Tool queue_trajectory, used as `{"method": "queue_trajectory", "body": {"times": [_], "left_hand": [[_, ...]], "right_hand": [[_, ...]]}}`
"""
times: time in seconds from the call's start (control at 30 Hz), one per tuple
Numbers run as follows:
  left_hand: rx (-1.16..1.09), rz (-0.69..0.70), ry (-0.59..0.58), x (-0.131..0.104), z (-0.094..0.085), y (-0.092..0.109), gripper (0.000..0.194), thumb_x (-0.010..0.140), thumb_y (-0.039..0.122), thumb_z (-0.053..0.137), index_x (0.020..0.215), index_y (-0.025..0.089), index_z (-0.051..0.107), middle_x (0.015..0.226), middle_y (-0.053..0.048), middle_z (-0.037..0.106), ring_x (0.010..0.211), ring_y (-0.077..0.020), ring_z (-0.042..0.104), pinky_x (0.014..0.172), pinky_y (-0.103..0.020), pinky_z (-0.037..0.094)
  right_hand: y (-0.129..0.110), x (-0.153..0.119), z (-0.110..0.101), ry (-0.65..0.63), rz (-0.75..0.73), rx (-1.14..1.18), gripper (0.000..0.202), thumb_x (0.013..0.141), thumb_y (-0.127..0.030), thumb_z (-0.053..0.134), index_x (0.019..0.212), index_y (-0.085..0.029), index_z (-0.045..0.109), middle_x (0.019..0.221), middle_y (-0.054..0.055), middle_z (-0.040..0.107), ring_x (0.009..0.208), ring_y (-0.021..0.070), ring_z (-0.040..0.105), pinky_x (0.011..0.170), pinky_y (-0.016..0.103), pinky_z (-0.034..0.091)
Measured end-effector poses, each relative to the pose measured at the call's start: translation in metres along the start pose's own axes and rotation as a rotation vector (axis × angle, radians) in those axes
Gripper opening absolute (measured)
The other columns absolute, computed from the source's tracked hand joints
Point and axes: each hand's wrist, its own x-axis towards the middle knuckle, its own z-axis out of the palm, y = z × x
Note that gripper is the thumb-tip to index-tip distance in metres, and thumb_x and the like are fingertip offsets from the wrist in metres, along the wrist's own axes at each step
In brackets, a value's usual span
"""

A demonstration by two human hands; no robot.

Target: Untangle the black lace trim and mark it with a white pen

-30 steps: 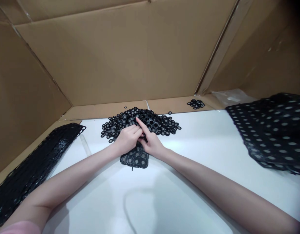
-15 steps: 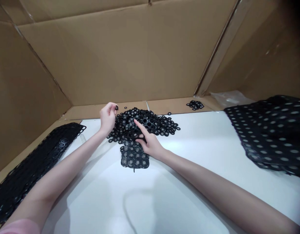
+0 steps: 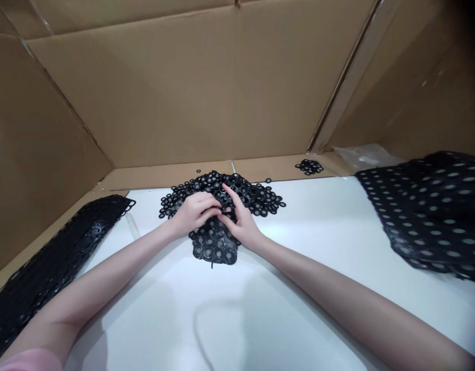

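Head view: on the white table (image 3: 299, 309) lies a black sheet of joined rings (image 3: 214, 250), at centre. Over its far part, the left hand (image 3: 194, 212) has thumb and fingertips nearly together; whether they pinch anything, I cannot tell. At the sheet's right side, the right hand (image 3: 243, 224) has thumb and index finger spread apart, any hold hidden. Just beyond is a heap of loose black rings (image 3: 208, 180). Farther right, a ring cluster (image 3: 309, 167) lies on cardboard (image 3: 266, 165).
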Motion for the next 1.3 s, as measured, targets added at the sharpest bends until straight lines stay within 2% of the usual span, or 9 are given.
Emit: {"method": "queue_trajectory", "body": {"times": [0.13,0.23,0.3,0.53,0.6,0.7,0.87,1.03,1.3], "left_hand": [[-0.123,-0.315,0.311,0.006,-0.003,-0.009,0.023,0.092,0.028,0.051,0.077,0.016,0.064,0.072,-0.002,0.066,0.066,-0.0139,0.06,0.066,-0.025,0.047],[-0.22,-0.502,0.62,0.013,-0.017,-0.022,0.025,0.09,0.033,0.052,0.076,0.016,0.063,0.066,-0.001,0.062,0.062,-0.0131,0.058,0.063,-0.023,0.047],[-0.234,-0.511,0.668,0.015,-0.027,-0.032,0.022,0.086,0.035,0.057,0.079,0.015,0.065,0.073,-0.003,0.066,0.069,-0.0143,0.061,0.069,-0.025,0.049],[0.11,-0.526,0.233,0.005,-0.02,-0.048,0.028,0.087,0.03,0.056,0.106,0.017,0.07,0.117,-0.01,0.067,0.111,-0.0265,0.058,0.1,-0.045,0.042],[0.155,-0.495,0.239,0.004,-0.017,-0.039,0.031,0.091,0.031,0.051,0.113,0.017,0.067,0.121,-0.01,0.065,0.116,-0.0264,0.055,0.103,-0.046,0.039],[0.095,-0.282,0.273,0.002,-0.016,-0.017,0.031,0.096,0.03,0.044,0.115,0.018,0.065,0.117,-0.009,0.064,0.112,-0.0221,0.055,0.099,-0.04,0.042],[0.078,-0.052,0.086,-0.004,-0.001,-0.001,0.04,0.085,0.044,0.063,0.116,0.018,0.064,0.11,-0.012,0.064,0.102,-0.0254,0.056,0.092,-0.043,0.044],[0.038,-0.117,0.103,-0.01,0.017,-0.005,0.038,0.082,0.042,0.067,0.112,0.018,0.066,0.101,-0.01,0.066,0.093,-0.0225,0.06,0.085,-0.038,0.049],[-0.177,-0.256,0.116,-0.009,0.011,-0.004,0.031,0.078,0.033,0.073,0.105,0.018,0.069,0.094,-0.006,0.07,0.085,-0.0188,0.065,0.079,-0.03,0.051]], "right_hand": [[-0.001,0.0,0.002,-0.065,0.003,0.013,0.071,0.085,-0.023,0.052,0.151,-0.024,0.024,0.082,0.002,0.067,0.059,0.017,0.059,0.067,0.036,0.055],[-0.003,0.0,0.001,-0.071,0.009,0.028,0.071,0.084,-0.022,0.053,0.15,-0.024,0.027,0.091,0.004,0.068,0.071,0.0199,0.064,0.075,0.039,0.056],[-0.003,0.0,0.0,-0.044,0.025,0.038,0.071,0.084,-0.024,0.054,0.149,-0.025,0.027,0.101,0.006,0.068,0.082,0.0224,0.065,0.08,0.041,0.055],[0.0,0.003,-0.002,0.019,0.084,0.17,0.071,0.083,-0.032,0.059,0.148,-0.024,0.029,0.133,0.009,0.057,0.103,0.0249,0.063,0.095,0.044,0.05],[0.002,0.004,-0.001,0.049,0.083,0.232,0.07,0.083,-0.033,0.061,0.146,-0.024,0.032,0.137,0.008,0.054,0.11,0.0247,0.06,0.1,0.043,0.047],[0.005,0.006,-0.001,0.122,0.082,0.349,0.068,0.082,-0.035,0.062,0.143,-0.023,0.033,0.143,0.008,0.049,0.12,0.0242,0.056,0.105,0.043,0.044],[0.012,0.009,-0.004,0.268,0.102,0.338,0.06,0.082,-0.036,0.061,0.136,-0.023,0.04,0.147,0.007,0.043,0.129,0.0232,0.048,0.111,0.044,0.038],[0.008,0.009,-0.005,0.264,0.106,0.361,0.055,0.081,-0.036,0.062,0.132,-0.021,0.045,0.142,0.009,0.049,0.128,0.0241,0.048,0.111,0.043,0.038],[-0.001,0.006,-0.007,0.167,-0.011,0.131,0.059,0.075,-0.036,0.07,0.128,-0.022,0.05,0.136,0.009,0.053,0.13,0.0259,0.046,0.112,0.044,0.034]]}}
